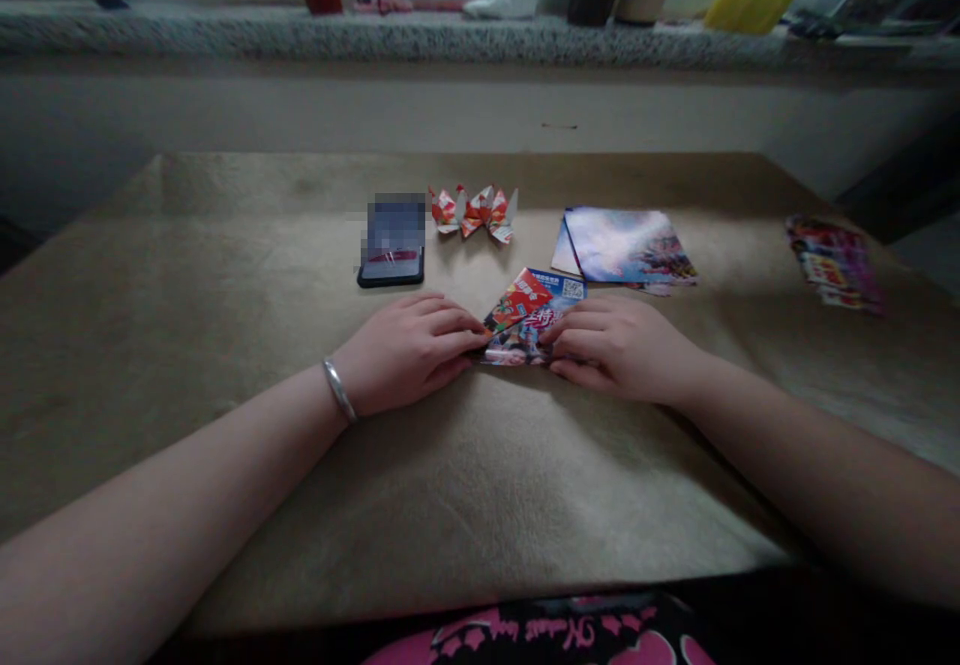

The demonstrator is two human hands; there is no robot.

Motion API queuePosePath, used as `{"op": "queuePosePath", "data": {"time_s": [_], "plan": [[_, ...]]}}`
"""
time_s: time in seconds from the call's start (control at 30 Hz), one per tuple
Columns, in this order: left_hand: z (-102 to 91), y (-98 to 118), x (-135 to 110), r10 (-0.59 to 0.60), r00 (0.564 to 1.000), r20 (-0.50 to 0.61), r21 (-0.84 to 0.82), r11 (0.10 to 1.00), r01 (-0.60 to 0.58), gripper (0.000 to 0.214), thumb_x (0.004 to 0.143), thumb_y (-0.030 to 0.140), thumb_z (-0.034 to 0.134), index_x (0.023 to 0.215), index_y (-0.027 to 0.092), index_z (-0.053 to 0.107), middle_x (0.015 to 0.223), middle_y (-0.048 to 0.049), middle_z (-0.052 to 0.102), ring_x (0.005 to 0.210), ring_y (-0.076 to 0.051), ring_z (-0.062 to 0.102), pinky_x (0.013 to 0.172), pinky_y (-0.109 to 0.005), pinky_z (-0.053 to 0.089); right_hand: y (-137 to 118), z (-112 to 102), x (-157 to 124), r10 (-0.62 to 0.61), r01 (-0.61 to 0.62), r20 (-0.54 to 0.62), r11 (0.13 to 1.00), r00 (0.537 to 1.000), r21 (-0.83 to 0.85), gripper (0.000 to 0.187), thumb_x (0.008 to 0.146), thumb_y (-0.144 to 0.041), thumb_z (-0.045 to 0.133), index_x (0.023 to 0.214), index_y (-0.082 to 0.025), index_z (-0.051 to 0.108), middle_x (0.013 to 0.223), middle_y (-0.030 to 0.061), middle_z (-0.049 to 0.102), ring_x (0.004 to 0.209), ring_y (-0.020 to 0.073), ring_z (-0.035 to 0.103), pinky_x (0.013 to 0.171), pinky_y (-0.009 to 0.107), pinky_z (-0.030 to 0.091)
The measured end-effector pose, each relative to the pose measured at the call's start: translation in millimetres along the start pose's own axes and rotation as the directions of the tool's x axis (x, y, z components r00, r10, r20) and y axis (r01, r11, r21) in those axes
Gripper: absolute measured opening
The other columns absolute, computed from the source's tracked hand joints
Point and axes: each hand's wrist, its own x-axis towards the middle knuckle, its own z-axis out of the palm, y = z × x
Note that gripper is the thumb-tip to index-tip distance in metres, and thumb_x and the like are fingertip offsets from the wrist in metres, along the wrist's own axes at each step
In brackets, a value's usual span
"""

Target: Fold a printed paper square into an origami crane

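A printed paper sheet (517,350), partly folded, lies on the table between my hands. It is blue and red, with a QR code at its upper right corner and a red flap folded over at the left. My left hand (412,350), with a silver bangle at the wrist, has its fingers closed on the sheet's left corner. The fingers of my right hand (619,345) are bent and press together on its right side, covering that edge. Just beyond stands a folded red-and-white paper piece (476,213) with several pointed tips.
A phone (392,245) lies beyond my left hand, its screen partly blurred. A stack of printed sheets (630,245) sits behind my right hand. More colourful papers (834,263) lie far right on the tan-covered table (465,505). Various items line the stone windowsill (450,40).
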Motion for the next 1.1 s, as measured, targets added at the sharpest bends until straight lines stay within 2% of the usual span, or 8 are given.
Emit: {"op": "queuePosePath", "data": {"time_s": [0.13, 0.3, 0.4, 0.53, 0.77, 0.87, 0.97, 1.1], "plan": [[-1.1, 1, 1, 0.011, 1.0, -0.029, -0.036, 0.999, -0.012, 0.025, 0.095, 0.026, 0.046, 0.104, 0.019, 0.069, 0.107, -0.0058, 0.07, 0.096, -0.019, 0.064, 0.086, -0.036, 0.053, 2, 3, 2, 0.16, -0.159, 0.007, 0.974, 0.987, 0.161, 0.026, 0.093, -0.032, 0.05, 0.081, -0.017, 0.068, 0.082, 0.007, 0.07, 0.078, 0.0176, 0.063, 0.068, 0.028, 0.044], [2.7, -2, -1, 0.003, 0.999, -0.054, -0.092, 0.996, -0.008, 0.026, 0.095, 0.024, 0.047, 0.108, 0.02, 0.069, 0.108, -0.0059, 0.07, 0.095, -0.017, 0.064, 0.08, -0.031, 0.054, 5, 8, 3, 0.39, -0.379, 0.017, 0.882, 0.921, 0.28, 0.025, 0.09, -0.033, 0.052, 0.081, -0.017, 0.069, 0.066, 0.0027, 0.065, 0.058, 0.0127, 0.054, 0.055, 0.024, 0.038], [4.7, -4, -2, 0.002, 0.998, -0.055, -0.088, 0.996, -0.007, 0.026, 0.094, 0.023, 0.048, 0.111, 0.021, 0.068, 0.108, -0.0055, 0.069, 0.094, -0.017, 0.064, 0.079, -0.031, 0.054, 2, 9, 2, 0.411, -0.397, 0.022, 0.863, 0.911, 0.312, 0.026, 0.089, -0.036, 0.052, 0.079, -0.018, 0.068, 0.061, 0.0008, 0.061, 0.052, 0.0108, 0.049, 0.051, 0.022, 0.033], [4.7, -3, -1, 0.003, 0.999, -0.035, -0.078, 0.997, -0.006, 0.027, 0.094, 0.021, 0.048, 0.112, 0.021, 0.067, 0.109, -0.0061, 0.068, 0.095, -0.018, 0.062, 0.081, -0.032, 0.054, -2, 9, 3, 0.424, -0.409, 0.005, 0.869, 0.906, 0.277, 0.024, 0.088, -0.035, 0.053, 0.081, -0.018, 0.068, 0.065, 0.0017, 0.062, 0.054, 0.011, 0.049, 0.054, 0.023, 0.033], [4.6, 4, -1, 0.024, 0.998, 0.055, -0.091, 0.996, -0.019, 0.043, 0.093, 0.032, 0.05, 0.131, 0.012, 0.053, 0.127, -0.0139, 0.059, 0.114, -0.024, 0.055, 0.099, -0.04, 0.049, 1, 3, 2, 0.6, -0.583, 0.028, 0.765, 0.8, 0.275, 0.025, 0.085, -0.038, 0.054, 0.078, -0.018, 0.066, 0.06, -0.0005, 0.057, 0.051, 0.0111, 0.043, 0.052, 0.025, 0.029], [4.2, 4, -2, 0.032, 0.997, 0.072, -0.086, 0.996, -0.026, 0.05, 0.093, 0.032, 0.051, 0.138, 0.012, 0.045, 0.129, -0.0138, 0.059, 0.118, -0.025, 0.054, 0.1, -0.04, 0.049, 4, 3, 3, 0.641, -0.63, 0.07, 0.719, 0.764, 0.293, 0.025, 0.084, -0.04, 0.054, 0.079, -0.018, 0.065, 0.059, -0.0013, 0.055, 0.051, 0.0114, 0.042, 0.052, 0.025, 0.029], [3.1, 3, -2, 0.056, 0.996, 0.072, -0.084, 0.995, -0.05, 0.049, 0.093, 0.026, 0.049, 0.141, 0.015, 0.042, 0.129, -0.0109, 0.061, 0.118, -0.024, 0.055, 0.097, -0.039, 0.051, 9, 7, 4, 0.651, -0.635, 0.098, 0.678, 0.752, 0.37, 0.025, 0.084, -0.04, 0.054, 0.08, -0.018, 0.066, 0.059, -0.0015, 0.055, 0.053, 0.012, 0.044, 0.052, 0.024, 0.03], [2.4, 2, -1, 0.069, 0.996, 0.061, -0.045, 0.997, -0.066, 0.042, 0.094, 0.025, 0.046, 0.135, 0.016, 0.049, 0.13, -0.0086, 0.061, 0.116, -0.024, 0.058, 0.095, -0.041, 0.053, 13, 11, 6, 0.654, -0.636, 0.121, 0.649, 0.746, 0.417, 0.025, 0.084, -0.04, 0.054, 0.082, -0.018, 0.066, 0.06, -0.0016, 0.055, 0.054, 0.012, 0.043, 0.052, 0.025, 0.03]]}}
